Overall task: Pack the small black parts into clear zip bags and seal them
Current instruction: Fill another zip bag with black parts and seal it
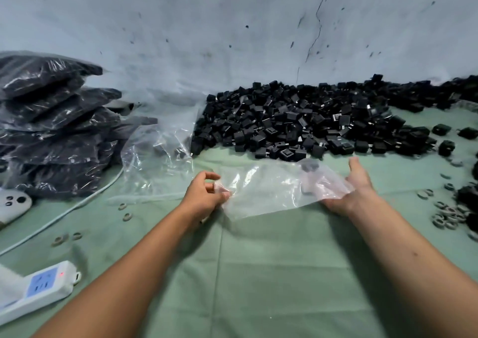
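A clear zip bag is stretched sideways between two bare hands over the green cloth, just in front of the heap of small black parts. The bag is thin, crinkled and glossy, with white glare streaks across it, and the cloth shows through it; one dark part is visible through the plastic near its right end, though whether it lies inside or behind the bag cannot be told. The left hand pinches the bag's left edge between thumb and curled fingers. The right hand is palm up under the bag's right end, thumb raised, its fingers blurred behind the plastic, so their grip cannot be told. More empty clear bags lie to the left, beside a stack of filled bags. A white power strip sits at lower left, and small grey rings are scattered on the right.
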Tool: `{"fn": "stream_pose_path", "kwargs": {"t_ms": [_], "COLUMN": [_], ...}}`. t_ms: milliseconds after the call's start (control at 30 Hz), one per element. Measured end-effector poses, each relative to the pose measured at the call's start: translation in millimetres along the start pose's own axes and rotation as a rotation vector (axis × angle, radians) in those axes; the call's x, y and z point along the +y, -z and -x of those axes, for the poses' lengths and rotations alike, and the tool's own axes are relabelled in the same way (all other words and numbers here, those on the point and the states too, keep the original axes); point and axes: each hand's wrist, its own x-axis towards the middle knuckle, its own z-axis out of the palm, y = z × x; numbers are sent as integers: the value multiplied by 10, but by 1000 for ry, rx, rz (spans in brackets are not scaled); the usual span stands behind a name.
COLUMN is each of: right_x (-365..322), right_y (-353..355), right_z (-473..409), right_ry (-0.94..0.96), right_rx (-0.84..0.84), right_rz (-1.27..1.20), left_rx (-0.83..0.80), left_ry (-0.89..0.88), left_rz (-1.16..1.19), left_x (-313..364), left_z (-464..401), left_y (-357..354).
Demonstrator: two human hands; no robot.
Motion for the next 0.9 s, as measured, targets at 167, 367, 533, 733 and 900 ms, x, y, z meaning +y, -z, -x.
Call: {"fn": "stream_pose_path", "kwargs": {"t_ms": [167,367,533,733,900], "right_x": [64,453,805,1075,1371], "right_y": [-86,-290,-537,-785,-1056], "right_z": [-68,-250,-400,-468,-494], "right_ry": [218,305,170,28,-49], "right_rx": [189,-181,-229,-126,-162], "right_rz": [911,905,660,261,107], "left_rx": [118,420,169,-279,-65], "left_ry": [-205,-57,-74,-256,-471], "left_rz": [-304,94,418,378,-228], "left_x": [-138,-11,611,1661,2369], "left_z": [-9,-73,-71,72,-46], "left_y": [149,707,1094,1001,928]}}
